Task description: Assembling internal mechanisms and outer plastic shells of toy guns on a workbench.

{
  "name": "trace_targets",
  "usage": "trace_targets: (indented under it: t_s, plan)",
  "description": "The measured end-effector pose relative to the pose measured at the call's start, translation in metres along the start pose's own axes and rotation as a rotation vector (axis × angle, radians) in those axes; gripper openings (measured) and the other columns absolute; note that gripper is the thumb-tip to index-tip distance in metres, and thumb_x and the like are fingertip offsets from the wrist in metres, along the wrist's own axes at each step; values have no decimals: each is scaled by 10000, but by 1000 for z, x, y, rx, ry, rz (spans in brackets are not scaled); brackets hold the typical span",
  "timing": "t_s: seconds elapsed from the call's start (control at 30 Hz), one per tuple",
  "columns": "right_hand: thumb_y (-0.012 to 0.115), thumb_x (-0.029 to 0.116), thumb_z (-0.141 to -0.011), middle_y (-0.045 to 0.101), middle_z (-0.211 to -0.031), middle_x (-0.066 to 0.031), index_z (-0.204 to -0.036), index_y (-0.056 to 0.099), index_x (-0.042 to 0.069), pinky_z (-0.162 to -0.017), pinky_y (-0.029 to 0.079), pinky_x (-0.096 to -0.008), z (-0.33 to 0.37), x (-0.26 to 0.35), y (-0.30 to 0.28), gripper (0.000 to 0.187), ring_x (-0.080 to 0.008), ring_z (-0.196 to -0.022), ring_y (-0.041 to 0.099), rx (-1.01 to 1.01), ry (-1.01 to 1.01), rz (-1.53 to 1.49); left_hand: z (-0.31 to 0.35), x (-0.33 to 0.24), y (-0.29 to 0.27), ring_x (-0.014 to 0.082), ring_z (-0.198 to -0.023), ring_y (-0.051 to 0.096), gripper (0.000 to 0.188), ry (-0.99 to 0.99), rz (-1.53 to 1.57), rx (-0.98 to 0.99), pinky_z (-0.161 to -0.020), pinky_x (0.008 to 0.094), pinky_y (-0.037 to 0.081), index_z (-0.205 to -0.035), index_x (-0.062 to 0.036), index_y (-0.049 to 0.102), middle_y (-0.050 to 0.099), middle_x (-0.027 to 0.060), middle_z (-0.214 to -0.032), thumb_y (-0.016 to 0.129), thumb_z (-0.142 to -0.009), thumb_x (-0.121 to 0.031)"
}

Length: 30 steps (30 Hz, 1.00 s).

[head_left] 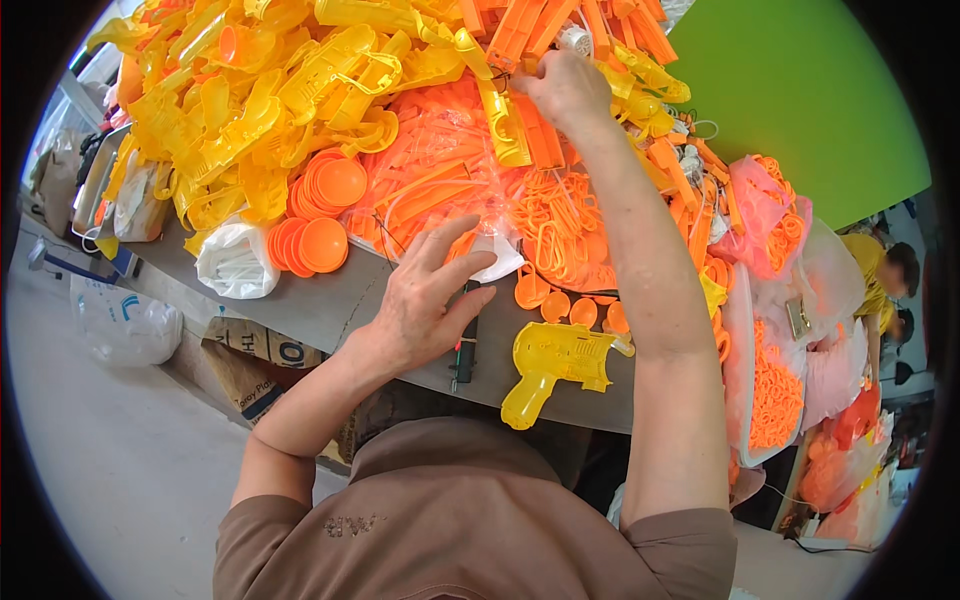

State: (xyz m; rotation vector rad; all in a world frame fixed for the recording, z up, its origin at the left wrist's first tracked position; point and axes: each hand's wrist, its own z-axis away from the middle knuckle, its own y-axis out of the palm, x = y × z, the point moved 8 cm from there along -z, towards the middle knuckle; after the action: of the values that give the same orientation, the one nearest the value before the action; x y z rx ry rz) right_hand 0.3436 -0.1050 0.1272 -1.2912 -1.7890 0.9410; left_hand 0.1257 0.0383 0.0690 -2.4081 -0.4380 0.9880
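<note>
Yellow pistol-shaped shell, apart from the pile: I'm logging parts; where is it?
In the head view, the shell lies right of centre by the near table edge, below small orange cups, left of the right forearm.

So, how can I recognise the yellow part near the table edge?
Find the grey table, then its near edge beside the right forearm. Below some small orange cups lies a gun-shaped yellow part, alone, unlike those in the big yellow pile.

A workshop is indicated by curved yellow plastic shells [245,130] heaped at eleven o'clock on a grey worktable [335,293].
</note>
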Motion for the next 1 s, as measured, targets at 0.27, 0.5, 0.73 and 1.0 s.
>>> trace_targets:
  t_s: [0.27, 0.5, 0.73, 1.0]
  plan:
    - [593, 239, -787, 653, -999, -179, -929, 681, 59, -805, 490, -422, 2, -5, -7, 246, -323, -921, 624, 181, -4, -162, 7, 13, -3, 331, -1126, 526, 323, -69, -13, -9, -902, 390, 455, -1053, -57, 637, 499, 183, -1284, 724, -743, -76]
    - [664, 219, -763, 650, -983, -203, -1036, 635, 26, -825, 482, -424, 14, 12, 20, 336, -362, -944, 612, 92, -24, -131, 3, 5, 2, 362, -1083, 533, 350, -19, -7, 2, -881, 426, 456, -1032, -41, 608, 506, 189, -1240, 725, -703, -62]
    - [714, 207, -742, 654, -959, -175, -1042, 619, 14, -813, 490, -392, 15, 8, 15, 369, -310, -916, 630, 94, 52, -226, 8, 14, 0, 364, -1084, 537, 357, -41, -10, -4, -882, 420, 459, -1037, -39, 611, 507, 197, -1247, 729, -700, -59]
    - [686, 125, -789, 645, -883, -79, -994, 625, 0, -661, 489, -324, -16, -34, -36, 248, -199, -801, 623, 231, 179, -1505, 4, 19, -8, 357, -1084, 544, 342, -51, 21, -23, -866, 407, 471, -1048, -42, 617, 509, 209, -1247, 722, -723, -65]
